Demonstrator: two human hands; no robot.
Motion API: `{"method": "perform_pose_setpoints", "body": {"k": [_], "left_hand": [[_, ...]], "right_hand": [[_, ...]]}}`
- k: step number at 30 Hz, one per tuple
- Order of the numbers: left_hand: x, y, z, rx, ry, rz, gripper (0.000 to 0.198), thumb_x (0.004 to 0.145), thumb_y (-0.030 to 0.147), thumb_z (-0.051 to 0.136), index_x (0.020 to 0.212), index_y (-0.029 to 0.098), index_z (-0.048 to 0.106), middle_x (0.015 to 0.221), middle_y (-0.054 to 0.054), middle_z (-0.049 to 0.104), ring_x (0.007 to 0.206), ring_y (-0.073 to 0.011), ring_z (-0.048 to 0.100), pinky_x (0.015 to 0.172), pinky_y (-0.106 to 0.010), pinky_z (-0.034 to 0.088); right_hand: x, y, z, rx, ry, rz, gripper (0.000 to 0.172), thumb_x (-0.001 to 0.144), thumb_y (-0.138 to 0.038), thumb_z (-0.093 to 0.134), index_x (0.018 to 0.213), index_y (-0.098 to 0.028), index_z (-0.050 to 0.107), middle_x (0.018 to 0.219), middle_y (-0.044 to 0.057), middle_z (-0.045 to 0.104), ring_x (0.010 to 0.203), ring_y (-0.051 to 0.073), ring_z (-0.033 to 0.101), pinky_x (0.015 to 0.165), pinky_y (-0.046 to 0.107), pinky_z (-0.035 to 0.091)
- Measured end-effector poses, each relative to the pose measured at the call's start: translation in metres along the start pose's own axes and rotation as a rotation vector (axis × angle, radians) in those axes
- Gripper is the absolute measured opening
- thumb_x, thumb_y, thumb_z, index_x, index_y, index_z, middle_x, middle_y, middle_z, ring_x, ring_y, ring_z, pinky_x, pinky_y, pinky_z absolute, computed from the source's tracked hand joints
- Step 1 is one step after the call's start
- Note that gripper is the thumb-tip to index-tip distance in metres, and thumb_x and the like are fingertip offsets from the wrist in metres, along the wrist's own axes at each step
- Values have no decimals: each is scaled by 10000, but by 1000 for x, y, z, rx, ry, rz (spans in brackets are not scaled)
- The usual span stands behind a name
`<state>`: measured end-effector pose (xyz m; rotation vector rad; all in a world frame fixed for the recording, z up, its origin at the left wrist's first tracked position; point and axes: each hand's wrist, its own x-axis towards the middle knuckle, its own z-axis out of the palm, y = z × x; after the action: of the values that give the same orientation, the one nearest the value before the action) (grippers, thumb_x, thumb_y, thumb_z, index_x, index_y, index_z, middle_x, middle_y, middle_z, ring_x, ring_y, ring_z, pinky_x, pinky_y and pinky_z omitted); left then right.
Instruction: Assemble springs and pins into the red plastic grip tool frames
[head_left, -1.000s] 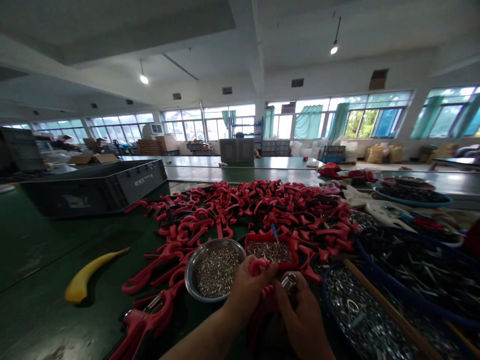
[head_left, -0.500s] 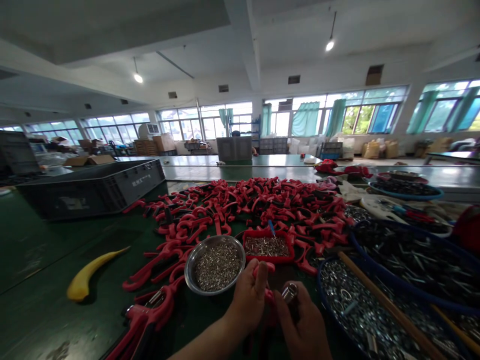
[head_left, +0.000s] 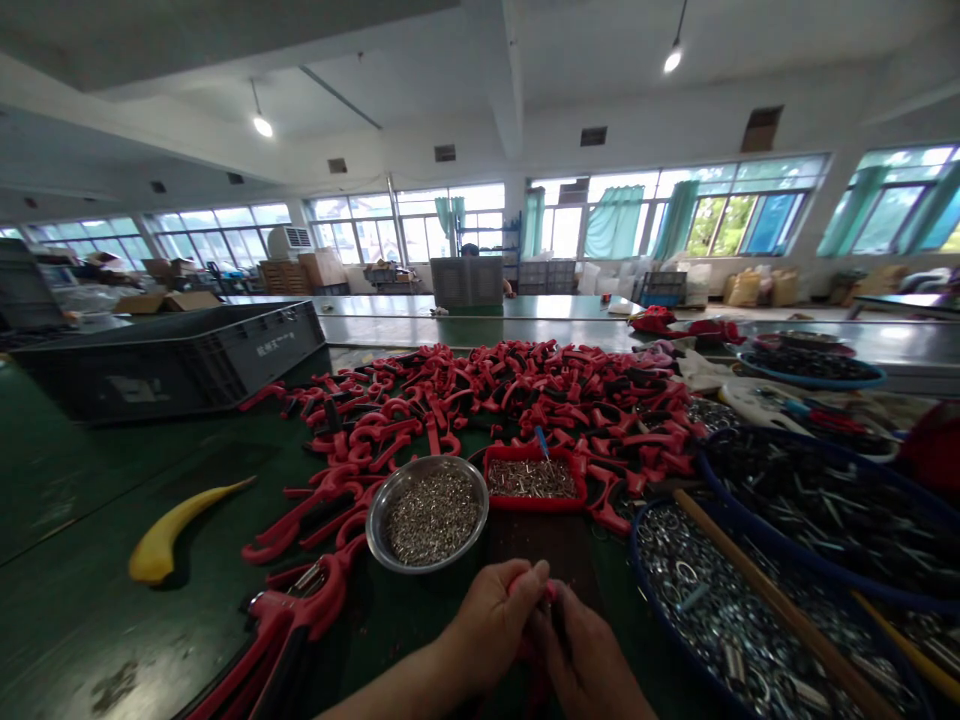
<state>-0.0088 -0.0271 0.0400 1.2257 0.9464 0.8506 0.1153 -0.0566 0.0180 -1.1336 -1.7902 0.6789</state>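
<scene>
Hands meet low in our view, at the near side of the green table (head_left: 75,620). Our left hand (head_left: 491,625) curls thumb and fingers around a small red piece (head_left: 534,586) and pinches it. Our right hand (head_left: 592,655) has its fingertips bunched tight against the same piece, and we cannot tell whether they hold anything of their own. Just beyond the hands stands a steel bowl (head_left: 373,510) of small metal bits, with a red tray (head_left: 534,503) of similar bits just beside it on the right. Behind both spreads a heap of red handles (head_left: 510,395). To our right a blue basin (head_left: 637,560) holds metal rings, and a wooden stick (head_left: 757,580) lies across it. A yellow horn-shaped thing (head_left: 172,530) lies well to the left, near a grey crate (head_left: 172,365).
</scene>
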Motion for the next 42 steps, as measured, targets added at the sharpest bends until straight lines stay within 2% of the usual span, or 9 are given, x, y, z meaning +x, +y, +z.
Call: {"method": "perform_pose_setpoints", "body": {"k": [6, 14, 20, 24, 29, 33, 36, 39, 42], "left_hand": [[-1, -6, 4, -241, 177, 71, 464, 703, 615, 520, 685, 154, 468, 605, 49, 410, 561, -80, 369, 580, -212, 336], [0, -8, -8, -60, 25, 5, 448, 730, 588, 499, 640, 149, 482, 582, 50, 380, 553, -83, 358, 576, -214, 324], [-5, -13, -2, -201, 113, -27, 477, 673, 625, 535, 710, 150, 517, 638, 28, 456, 625, -112, 444, 637, -230, 364], [-6, -15, 1, -223, 119, 3, 460, 675, 612, 539, 673, 154, 497, 621, 37, 440, 591, -100, 415, 610, -223, 350], [-8, -14, -2, -74, 108, 27, 414, 750, 564, 461, 626, 170, 439, 586, 47, 380, 559, -98, 352, 579, -225, 331], [-15, -15, -2, 75, 95, 54, 418, 802, 543, 373, 602, 177, 407, 578, 44, 349, 564, -104, 329, 570, -226, 324], [-18, -17, 0, 142, 105, 69, 409, 809, 534, 361, 623, 174, 417, 592, 42, 361, 570, -106, 345, 555, -224, 323], [-16, -19, 0, 291, 129, 86, 409, 832, 514, 324, 628, 174, 427, 585, 41, 375, 570, -110, 372, 549, -222, 327], [-7, -11, -6, 495, 99, 92, 426, 853, 501, 290, 638, 175, 462, 575, 36, 421, 566, -115, 414, 560, -223, 346]], "right_hand": [[3, -5, 2, 5, 34, 48, 207, 884, -320, 358, 914, -199, 524, 834, 60, 633, 727, 166, 597, 643, 256, 462], [-10, 13, 16, -70, 165, -18, 235, 874, -316, 377, 1002, -177, 518, 853, 82, 655, 745, 184, 626, 668, 280, 486], [1, 2, -2, -43, -78, 33, 264, 867, -283, 423, 1086, -181, 528, 1034, 92, 632, 934, 191, 595, 809, 289, 460], [2, -5, -6, -118, -233, 101, 299, 904, -309, 314, 922, -199, 591, 837, 52, 673, 748, 182, 633, 646, 255, 478], [-5, -3, -4, -438, -267, 26, 340, 876, -227, 281, 1003, -146, 586, 940, 125, 667, 824, 234, 638, 707, 312, 483], [2, -24, -14, -567, -532, 37, 356, 850, -146, 308, 1084, -73, 567, 1088, 176, 612, 965, 279, 587, 826, 380, 451], [10, -38, -20, -574, -650, 108, 381, 837, -123, 336, 1165, -52, 516, 1162, 181, 567, 1033, 283, 544, 884, 393, 414], [12, -37, -19, -505, -656, 201, 378, 848, -137, 316, 1152, -45, 521, 1143, 196, 566, 1029, 289, 538, 892, 421, 397], [10, -25, -11, -247, -524, 229, 368, 869, -222, 318, 1122, -68, 536, 1093, 185, 586, 995, 275, 548, 882, 421, 397]]}}
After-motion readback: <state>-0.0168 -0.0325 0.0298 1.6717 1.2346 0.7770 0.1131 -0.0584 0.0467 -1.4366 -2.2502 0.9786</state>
